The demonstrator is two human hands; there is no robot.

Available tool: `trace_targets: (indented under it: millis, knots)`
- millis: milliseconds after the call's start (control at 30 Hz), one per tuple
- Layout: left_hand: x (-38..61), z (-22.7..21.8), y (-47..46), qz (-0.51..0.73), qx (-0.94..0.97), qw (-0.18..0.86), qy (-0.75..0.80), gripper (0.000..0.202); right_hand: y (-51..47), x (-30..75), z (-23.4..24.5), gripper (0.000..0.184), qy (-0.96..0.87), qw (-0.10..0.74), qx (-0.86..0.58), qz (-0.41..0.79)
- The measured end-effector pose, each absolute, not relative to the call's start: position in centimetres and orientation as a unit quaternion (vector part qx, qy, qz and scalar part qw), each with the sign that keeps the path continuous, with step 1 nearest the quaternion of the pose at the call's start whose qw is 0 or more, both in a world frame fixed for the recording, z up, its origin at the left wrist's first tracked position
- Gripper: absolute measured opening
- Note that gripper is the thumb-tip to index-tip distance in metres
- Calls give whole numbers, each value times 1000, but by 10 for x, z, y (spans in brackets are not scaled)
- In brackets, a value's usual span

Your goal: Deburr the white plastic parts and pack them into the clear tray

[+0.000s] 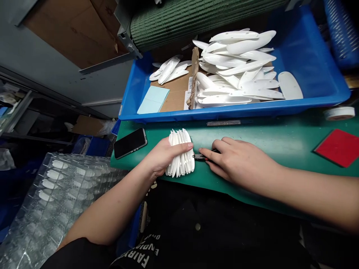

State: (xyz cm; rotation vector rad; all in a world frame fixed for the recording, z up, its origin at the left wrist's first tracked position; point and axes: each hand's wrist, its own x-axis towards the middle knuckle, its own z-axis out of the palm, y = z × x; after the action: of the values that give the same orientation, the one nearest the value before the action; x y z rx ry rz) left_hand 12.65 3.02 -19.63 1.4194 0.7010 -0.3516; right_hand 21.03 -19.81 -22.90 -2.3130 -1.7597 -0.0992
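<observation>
My left hand [166,155] grips a bundle of curved white plastic pieces [183,152], stacked side by side and resting on the green work mat [266,130]. My right hand [235,160] lies to the right of the bundle, closed around small black-handled cutters [199,156]. Their metal tip points left, close to the bundle's edge, and the fingers hide most of the handles. Whether the tip touches the bundle, I cannot tell.
A blue tray [224,114] behind the mat holds a heap of similar white pieces [235,67] and cardboard. A black phone [130,143] lies at the mat's left end, a red pad [338,147] at its right. Clear blister trays [56,201] stand lower left.
</observation>
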Motion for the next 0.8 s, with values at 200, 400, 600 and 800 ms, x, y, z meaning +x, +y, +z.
trace_targets:
  millis: [200, 400, 600, 800]
  knots:
    - [125, -196, 29, -155, 638, 689, 308, 44, -195, 207, -230, 33, -606, 107, -788, -23]
    - [126, -193, 28, -149, 626, 696, 319, 47, -195, 215, -237, 38, -590, 162, -791, -11]
    - [125, -195, 26, -127, 626, 700, 318, 45, -201, 223, -230, 39, -556, 166, -815, -9]
    - [123, -197, 27, -109, 620, 703, 330, 40, -201, 217, -224, 38, -582, 187, -792, 1]
